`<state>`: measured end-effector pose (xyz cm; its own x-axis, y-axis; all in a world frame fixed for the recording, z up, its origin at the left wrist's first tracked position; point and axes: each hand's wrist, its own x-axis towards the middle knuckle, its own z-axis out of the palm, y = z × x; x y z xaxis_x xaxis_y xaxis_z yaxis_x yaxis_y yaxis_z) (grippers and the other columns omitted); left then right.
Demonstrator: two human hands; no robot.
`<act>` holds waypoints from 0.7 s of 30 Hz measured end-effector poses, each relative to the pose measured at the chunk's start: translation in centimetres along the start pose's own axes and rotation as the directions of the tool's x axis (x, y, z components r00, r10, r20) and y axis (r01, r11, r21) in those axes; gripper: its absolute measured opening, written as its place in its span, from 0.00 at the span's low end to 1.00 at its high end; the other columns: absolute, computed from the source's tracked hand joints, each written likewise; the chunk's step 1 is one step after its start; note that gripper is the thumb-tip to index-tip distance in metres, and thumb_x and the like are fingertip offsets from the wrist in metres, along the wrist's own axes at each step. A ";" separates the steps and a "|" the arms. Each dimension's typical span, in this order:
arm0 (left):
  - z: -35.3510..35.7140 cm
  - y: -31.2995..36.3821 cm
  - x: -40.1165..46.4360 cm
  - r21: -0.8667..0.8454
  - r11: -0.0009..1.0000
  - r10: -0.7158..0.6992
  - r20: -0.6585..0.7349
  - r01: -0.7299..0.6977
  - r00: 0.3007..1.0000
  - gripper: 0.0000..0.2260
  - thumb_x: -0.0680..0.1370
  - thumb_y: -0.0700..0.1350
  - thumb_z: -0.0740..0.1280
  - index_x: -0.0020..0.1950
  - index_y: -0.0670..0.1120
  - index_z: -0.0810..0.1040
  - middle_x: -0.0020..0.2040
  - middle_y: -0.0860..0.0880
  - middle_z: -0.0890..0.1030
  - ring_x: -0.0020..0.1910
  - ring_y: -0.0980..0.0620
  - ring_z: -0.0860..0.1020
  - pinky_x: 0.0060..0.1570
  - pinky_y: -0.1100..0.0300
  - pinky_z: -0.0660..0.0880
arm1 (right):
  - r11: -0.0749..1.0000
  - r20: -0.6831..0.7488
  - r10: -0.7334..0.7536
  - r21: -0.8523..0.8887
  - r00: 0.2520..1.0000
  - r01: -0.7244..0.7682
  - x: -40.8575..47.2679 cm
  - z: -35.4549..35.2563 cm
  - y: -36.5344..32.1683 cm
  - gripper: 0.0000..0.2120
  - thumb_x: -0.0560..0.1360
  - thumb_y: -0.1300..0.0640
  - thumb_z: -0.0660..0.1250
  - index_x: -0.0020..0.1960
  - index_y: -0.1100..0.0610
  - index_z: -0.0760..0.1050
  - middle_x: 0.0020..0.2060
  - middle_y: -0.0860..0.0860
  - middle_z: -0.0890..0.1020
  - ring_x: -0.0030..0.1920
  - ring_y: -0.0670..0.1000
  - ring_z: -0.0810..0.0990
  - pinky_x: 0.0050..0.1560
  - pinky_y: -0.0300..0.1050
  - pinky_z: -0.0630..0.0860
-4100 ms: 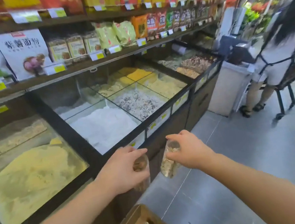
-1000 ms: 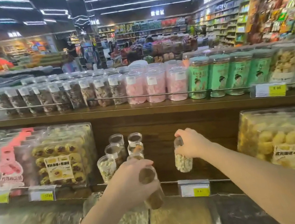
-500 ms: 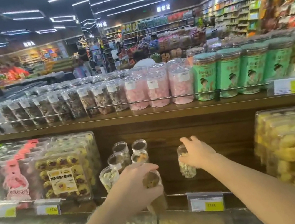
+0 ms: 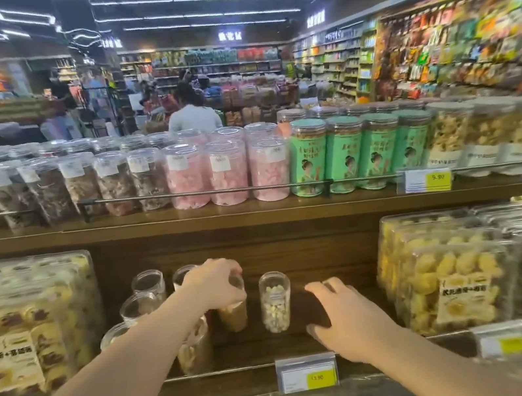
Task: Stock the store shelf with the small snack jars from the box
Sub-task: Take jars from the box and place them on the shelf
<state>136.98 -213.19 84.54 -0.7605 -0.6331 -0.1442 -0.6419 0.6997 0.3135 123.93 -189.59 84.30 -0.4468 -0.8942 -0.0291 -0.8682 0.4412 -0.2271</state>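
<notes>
Since half a second ago the right hand has let go of the small clear plastic jar of pale nuts, which now stands alone on the dark wooden lower shelf; that hand hovers at the jar's 4 o'clock, fingers loosely spread, empty. The left hand reaches forward, fingers curled over the top of a small clear jar of brown snack just at the pale jar's 9 o'clock.
</notes>
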 end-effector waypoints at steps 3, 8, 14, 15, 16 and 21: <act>0.9 -0.2 1.2 -0.029 0.999 -0.020 0.026 0.020 0.999 0.26 0.74 0.53 0.74 0.72 0.53 0.75 0.61 0.53 0.80 0.58 0.50 0.79 0.57 0.54 0.80 | 1.000 0.007 0.010 -0.011 1.000 -0.010 -0.2 0.4 0.1 0.34 0.80 0.43 0.67 0.80 0.43 0.55 0.77 0.47 0.62 0.75 0.53 0.66 0.66 0.47 0.75; 0.1 -0.1 0.3 -0.043 0.999 -0.027 -0.069 0.024 0.997 0.23 0.76 0.52 0.72 0.71 0.54 0.75 0.62 0.51 0.80 0.57 0.49 0.80 0.54 0.56 0.79 | 1.000 0.000 0.010 -0.016 1.000 -0.010 0.1 0.6 -0.4 0.34 0.80 0.43 0.67 0.80 0.44 0.56 0.77 0.49 0.63 0.75 0.54 0.66 0.67 0.48 0.75; -2.7 -0.3 -5.3 -0.006 1.000 -0.029 -0.131 0.028 0.991 0.20 0.76 0.56 0.71 0.68 0.56 0.77 0.61 0.54 0.81 0.55 0.53 0.80 0.57 0.52 0.80 | 0.999 -0.009 -0.040 -0.034 0.999 0.040 0.8 -0.5 -2.6 0.35 0.79 0.44 0.68 0.80 0.46 0.57 0.76 0.50 0.65 0.72 0.52 0.69 0.62 0.44 0.76; -3.1 -0.3 -6.6 0.000 0.999 -0.033 -0.141 0.033 0.989 0.20 0.76 0.56 0.71 0.67 0.56 0.77 0.61 0.55 0.80 0.55 0.54 0.80 0.56 0.53 0.80 | 0.998 -0.013 -0.051 -0.040 0.999 0.051 0.8 -0.7 -3.0 0.35 0.79 0.44 0.69 0.80 0.46 0.57 0.76 0.51 0.65 0.72 0.53 0.69 0.63 0.45 0.76; -3.5 -0.3 -7.9 0.006 0.999 -0.036 -0.149 0.037 0.988 0.19 0.77 0.56 0.71 0.67 0.56 0.77 0.61 0.55 0.80 0.55 0.54 0.80 0.55 0.55 0.80 | 0.997 -0.016 -0.062 -0.048 0.998 0.061 0.8 -1.0 -3.4 0.35 0.78 0.44 0.70 0.80 0.47 0.57 0.76 0.51 0.65 0.72 0.53 0.69 0.63 0.46 0.77; -4.2 -0.4 -14.9 0.003 0.996 -0.092 -0.207 0.094 0.974 0.16 0.78 0.58 0.68 0.65 0.59 0.78 0.57 0.57 0.81 0.49 0.56 0.80 0.49 0.57 0.80 | 0.987 0.002 -0.152 -0.055 0.988 0.152 0.0 -1.8 -5.7 0.35 0.78 0.50 0.70 0.80 0.48 0.58 0.74 0.52 0.67 0.70 0.54 0.70 0.62 0.48 0.78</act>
<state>148.99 -205.46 90.49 -0.6618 -0.7493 0.0254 -0.7110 0.6380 0.2957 128.56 -191.95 87.34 -0.3094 -0.9509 0.0041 -0.9365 0.3040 -0.1748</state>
